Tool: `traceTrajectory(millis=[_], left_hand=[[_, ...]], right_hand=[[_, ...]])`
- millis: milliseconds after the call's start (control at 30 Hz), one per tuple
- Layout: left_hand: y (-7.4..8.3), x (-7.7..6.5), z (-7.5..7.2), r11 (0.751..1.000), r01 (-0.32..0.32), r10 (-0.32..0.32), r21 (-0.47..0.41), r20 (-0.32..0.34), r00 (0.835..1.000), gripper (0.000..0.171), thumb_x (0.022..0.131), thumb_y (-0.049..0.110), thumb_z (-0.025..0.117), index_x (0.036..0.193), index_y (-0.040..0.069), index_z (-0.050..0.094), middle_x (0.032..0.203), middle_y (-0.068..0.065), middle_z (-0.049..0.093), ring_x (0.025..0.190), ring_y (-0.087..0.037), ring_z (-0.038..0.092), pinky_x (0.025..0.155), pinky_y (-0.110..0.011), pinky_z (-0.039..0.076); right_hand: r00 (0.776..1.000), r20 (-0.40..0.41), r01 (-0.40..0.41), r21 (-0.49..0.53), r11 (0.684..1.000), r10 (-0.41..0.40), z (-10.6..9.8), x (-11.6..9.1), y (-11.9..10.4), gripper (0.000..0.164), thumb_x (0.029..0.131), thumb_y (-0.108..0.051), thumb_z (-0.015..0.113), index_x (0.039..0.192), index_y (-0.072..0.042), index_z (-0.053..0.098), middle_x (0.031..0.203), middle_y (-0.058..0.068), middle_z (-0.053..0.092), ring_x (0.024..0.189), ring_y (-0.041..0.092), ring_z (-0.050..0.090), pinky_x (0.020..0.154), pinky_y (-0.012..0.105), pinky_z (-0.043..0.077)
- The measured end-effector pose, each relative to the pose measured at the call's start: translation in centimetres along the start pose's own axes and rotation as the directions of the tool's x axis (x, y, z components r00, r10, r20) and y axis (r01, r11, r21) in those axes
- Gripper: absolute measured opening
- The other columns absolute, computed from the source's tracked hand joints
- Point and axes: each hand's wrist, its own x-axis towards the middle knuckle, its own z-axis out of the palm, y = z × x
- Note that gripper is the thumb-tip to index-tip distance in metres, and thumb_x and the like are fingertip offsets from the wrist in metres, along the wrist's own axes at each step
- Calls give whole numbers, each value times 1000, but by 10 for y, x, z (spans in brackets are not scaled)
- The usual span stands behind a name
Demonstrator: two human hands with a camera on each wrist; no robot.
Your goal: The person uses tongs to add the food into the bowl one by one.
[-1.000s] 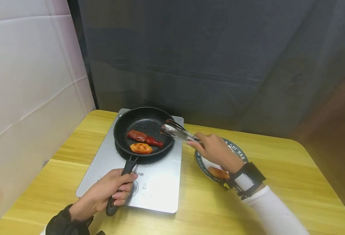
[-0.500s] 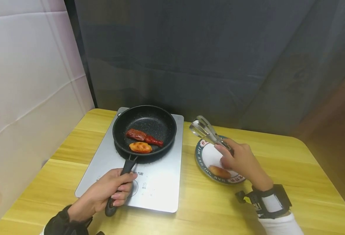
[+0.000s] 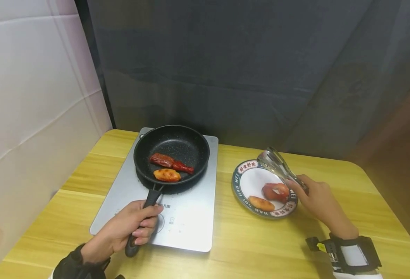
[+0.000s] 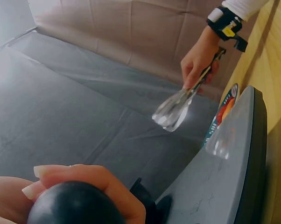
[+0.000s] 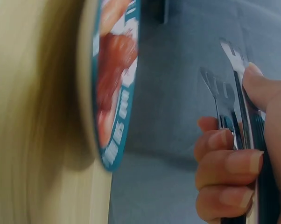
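My left hand (image 3: 130,224) grips the black handle (image 3: 152,198) of a frying pan (image 3: 178,145). Inside the pan lie a dark red drumstick-like piece (image 3: 164,160) and an orange, browned chicken wing piece (image 3: 167,175). Metal food tongs (image 3: 277,164) are in my right hand (image 3: 320,199), just past the plate's right side. Their tips, spread apart with nothing between them, overlap the far rim of the plate (image 3: 237,186) in the head view. On that plate are a curved red piece of meat (image 3: 269,192) and an orange wing piece (image 3: 260,204).
Under the pan is a flat silver induction cooker (image 3: 194,232) on a yellow wood-grain table (image 3: 240,248). A dark grey cloth (image 3: 226,77) hangs behind the table, and a white cloth (image 3: 34,97) hangs on the left.
My right hand has carried the tongs from over the pan's right edge to the plate's right side, uncovering the food on the plate. My left hand and the pan stay nearly still.
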Motion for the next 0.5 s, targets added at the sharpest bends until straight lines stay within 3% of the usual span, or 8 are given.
traceTrajectory(millis=[333,500], left_hand=[[2,-1,0,1000,-16,17,25,0,1000,24,99,18,51,83,7,38,56,8,34,40,0,32,34,-15,30],[1,-1,1,1000,-13,13,27,-4,1000,24,99,18,51,82,7,38,56,8,34,40,0,32,34,-15,30]], right_hand=[[995,95,-7,-55,998,12,-10,-20,25,35,93,-33,62,102,1,62,59,-4,44,51,14,41,44,26,31],[989,151,12,-77,997,0,-10,-34,33,28,94,-34,62,94,-6,62,57,-8,42,50,10,39,44,25,31]])
